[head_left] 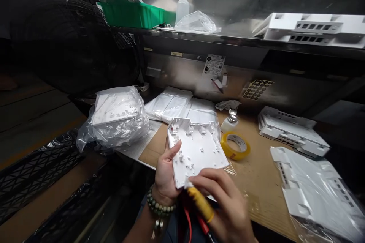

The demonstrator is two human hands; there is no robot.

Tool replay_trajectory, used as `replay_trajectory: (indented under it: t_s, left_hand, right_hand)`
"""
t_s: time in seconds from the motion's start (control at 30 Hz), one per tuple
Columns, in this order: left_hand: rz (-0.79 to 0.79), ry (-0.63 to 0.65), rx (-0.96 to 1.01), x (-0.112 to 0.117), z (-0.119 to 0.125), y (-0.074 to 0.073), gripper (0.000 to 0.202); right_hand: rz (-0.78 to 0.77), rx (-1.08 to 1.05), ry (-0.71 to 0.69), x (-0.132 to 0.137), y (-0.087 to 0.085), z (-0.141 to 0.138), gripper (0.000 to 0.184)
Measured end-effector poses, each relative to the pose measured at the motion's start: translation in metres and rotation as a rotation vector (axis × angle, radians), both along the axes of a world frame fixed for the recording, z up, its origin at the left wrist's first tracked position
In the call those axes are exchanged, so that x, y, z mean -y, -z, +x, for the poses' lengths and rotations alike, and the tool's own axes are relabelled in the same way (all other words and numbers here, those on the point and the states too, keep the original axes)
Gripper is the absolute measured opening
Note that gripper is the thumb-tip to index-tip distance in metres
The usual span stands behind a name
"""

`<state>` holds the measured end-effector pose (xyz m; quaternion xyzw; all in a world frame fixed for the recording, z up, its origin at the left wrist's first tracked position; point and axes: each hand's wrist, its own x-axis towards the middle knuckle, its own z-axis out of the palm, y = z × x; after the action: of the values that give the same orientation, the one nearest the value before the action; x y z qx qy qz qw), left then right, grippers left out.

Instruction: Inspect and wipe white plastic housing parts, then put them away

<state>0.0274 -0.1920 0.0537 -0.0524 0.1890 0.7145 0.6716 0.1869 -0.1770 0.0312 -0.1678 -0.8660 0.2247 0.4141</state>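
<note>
the left hand [165,172] grasps a white plastic cover [196,155]. the right hand [226,195] grips a yellow tool [201,204] by the cover's near edge.

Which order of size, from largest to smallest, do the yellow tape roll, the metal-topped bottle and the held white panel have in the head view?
1. White panel
2. Yellow tape roll
3. Metal-topped bottle

The white panel probably sits nearest, so this ranks apparent size only.

Tape roll [235,154] right of panel [199,152]
</note>
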Motion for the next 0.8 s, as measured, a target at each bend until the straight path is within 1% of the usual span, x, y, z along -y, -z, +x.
replay_trajectory:
  t_s: [0.1, 0.17, 0.23, 0.3, 0.4, 0.47, 0.57, 0.63, 0.67, 0.73, 0.77, 0.8]
  left_hand:
    - [0.007, -0.099, -0.043, 0.001, 0.003, -0.005, 0.056]
    - [-0.003, -0.166, -0.083, 0.003, 0.002, -0.004, 0.060]
    - [0.012, -0.202, -0.113, 0.004, 0.001, -0.001, 0.062]
    - [0.050, -0.212, -0.144, 0.005, 0.002, 0.002, 0.065]
    - [0.088, -0.224, -0.196, 0.005, 0.006, 0.006, 0.069]
    - [0.098, -0.234, -0.202, 0.005, 0.005, 0.009, 0.070]
    - [0.147, -0.165, -0.180, 0.007, -0.007, 0.017, 0.062]
    - [0.228, -0.092, -0.177, 0.011, -0.021, 0.024, 0.054]
    - [0.278, -0.064, -0.179, 0.014, -0.029, 0.027, 0.051]
    - [0.376, -0.010, -0.178, 0.020, -0.044, 0.034, 0.047]
    - [0.414, 0.018, -0.176, 0.024, -0.051, 0.037, 0.046]
    - [0.444, 0.045, -0.175, 0.027, -0.057, 0.040, 0.046]
  right_hand:
    - [0.028, -0.006, -0.055, 0.007, 0.002, -0.016, 0.024]
    - [0.035, -0.004, -0.046, 0.007, 0.005, -0.017, 0.021]
    - [0.012, -0.006, -0.008, 0.005, 0.006, -0.015, 0.021]
    - [-0.026, -0.021, 0.010, 0.006, 0.006, -0.015, 0.022]
    - [-0.050, -0.044, -0.005, 0.014, 0.008, -0.021, 0.025]
    - [-0.062, -0.049, 0.013, 0.016, 0.010, -0.023, 0.024]
    - [-0.162, -0.051, 0.046, 0.006, 0.013, -0.012, 0.015]
    - [-0.244, -0.093, 0.136, -0.010, 0.016, 0.007, 0.010]
    - [-0.271, -0.126, 0.218, -0.019, 0.017, 0.018, 0.009]
    - [-0.277, -0.183, 0.420, -0.035, 0.020, 0.041, 0.010]
    - [-0.265, -0.197, 0.500, -0.041, 0.022, 0.050, 0.011]
    - [-0.252, -0.200, 0.543, -0.044, 0.023, 0.057, 0.012]
